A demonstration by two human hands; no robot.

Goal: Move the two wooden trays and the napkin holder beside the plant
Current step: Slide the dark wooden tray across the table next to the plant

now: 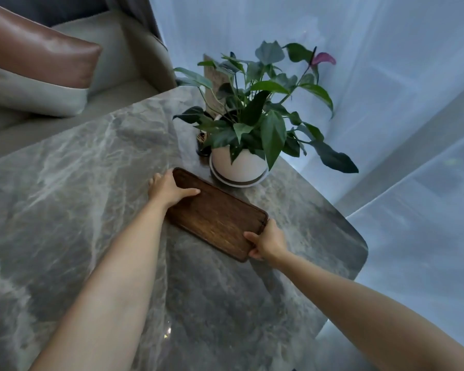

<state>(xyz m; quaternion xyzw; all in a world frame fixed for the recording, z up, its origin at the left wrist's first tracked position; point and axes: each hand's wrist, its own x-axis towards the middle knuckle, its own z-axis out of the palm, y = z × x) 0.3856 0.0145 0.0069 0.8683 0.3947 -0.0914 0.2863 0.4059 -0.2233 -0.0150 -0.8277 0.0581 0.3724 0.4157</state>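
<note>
I see my left hand and right hand each gripping an end of the dark brown rectangular wooden tray at frame centre, just below the white-potted green plant; its long axis runs upper-left to lower-right across the grey marble table. I read no writing anywhere.

We see a grey marble-patterned table with pale veining and a rounded corner at the right, next to sheer curtains. Directly on it lies a dark wooden tray, flat and set diagonally; we note a hand at each short end. Just beyond the tray's far long edge stands a white pot on a white saucer, holding a leafy plant. To the left of the pot, partly hidden by leaves, a small dark-based object stands on the surface; we cannot identify it.
</note>
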